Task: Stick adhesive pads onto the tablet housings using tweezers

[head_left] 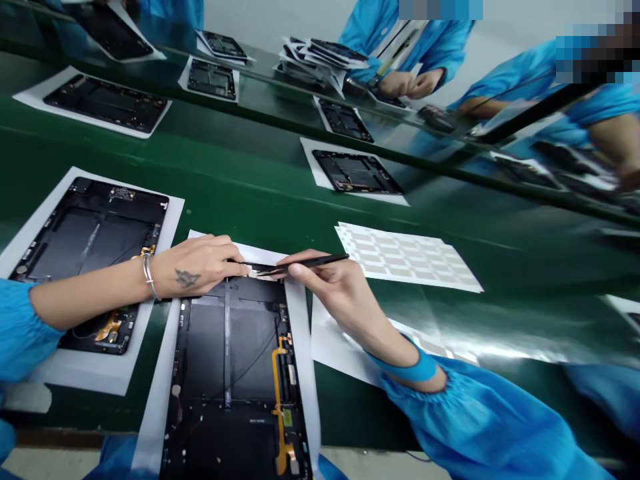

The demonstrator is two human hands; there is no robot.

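An open black tablet chassis (235,373) lies on a white sheet right in front of me, with a yellow flex cable down its right side. My left hand (197,267) rests on its top edge, fingers curled and pressed down near a small pale strip. My right hand (333,287) pinches black tweezers (300,264), whose tips point left and meet the left fingertips at the chassis top edge. A sheet of pale rectangular stickers (407,257) lies just to the right of the hands.
A second open chassis (90,233) sits on paper to the left, under my left forearm. More chassis on sheets (357,172) lie along the green belt (240,180). Other people in blue sleeves (415,80) work across a shiny divider at the far side.
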